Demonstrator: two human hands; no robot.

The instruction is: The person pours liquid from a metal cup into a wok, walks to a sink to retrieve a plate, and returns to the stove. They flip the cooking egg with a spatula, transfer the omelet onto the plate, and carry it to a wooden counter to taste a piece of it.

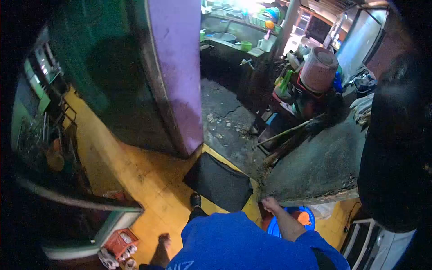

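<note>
My right hand (271, 204) is held out with its fingers curled in, and no object shows in it. Near it are the end of a low grey wall and a blue tub (275, 227) with an orange scoop (304, 218) in it. My left hand (165, 240) hangs low over the yellow tiles, small and shadowed, its fingers curled with nothing visible in them. A dark mat (220, 181) lies across the threshold in front of me, and one dark shoe (195, 200) is at its left edge.
A purple wall edge (177, 67) borders the doorway. Beyond it lies a rough grey floor (225, 117) with debris. A pink bucket (319, 67) tops a cluttered pile at right, with a stick (288, 133) jutting out. A red crate (120, 243) with shoes stands at lower left.
</note>
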